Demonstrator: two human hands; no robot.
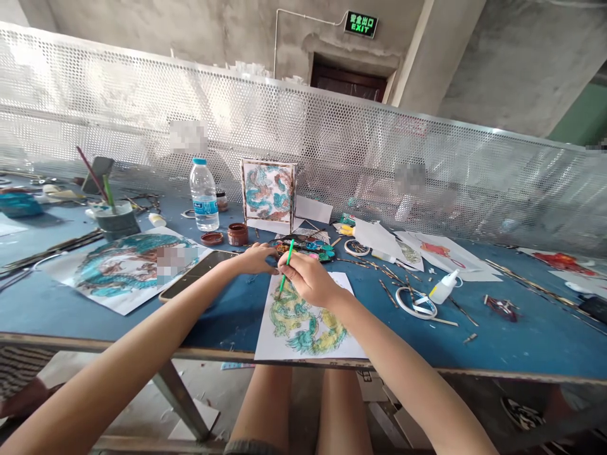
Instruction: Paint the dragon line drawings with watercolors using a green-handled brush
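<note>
In my right hand (308, 275) is a slim green paintbrush (287, 268), pinched between the fingers and slanting down. Its lower end meets the upper left part of a white sheet (268, 344) bearing a dragon drawing in teal and yellow. My left hand (258, 259) rests near the sheet's top left corner, fingers stretched forward and partly hidden, with nothing visible in them. Just beyond both hands lies a paint palette (325, 251) smeared with several colours. A dark phone (194, 278) lies under my left forearm.
A framed dragon picture (269, 193) stands behind the palette. Left of it are a brown paint jar (238, 234), a water bottle (204, 196) and a brush pot (116, 218). Rightward lie a glue bottle (444, 287), a tape ring (416, 303) and twigs. A perforated metal screen (332, 133) runs behind.
</note>
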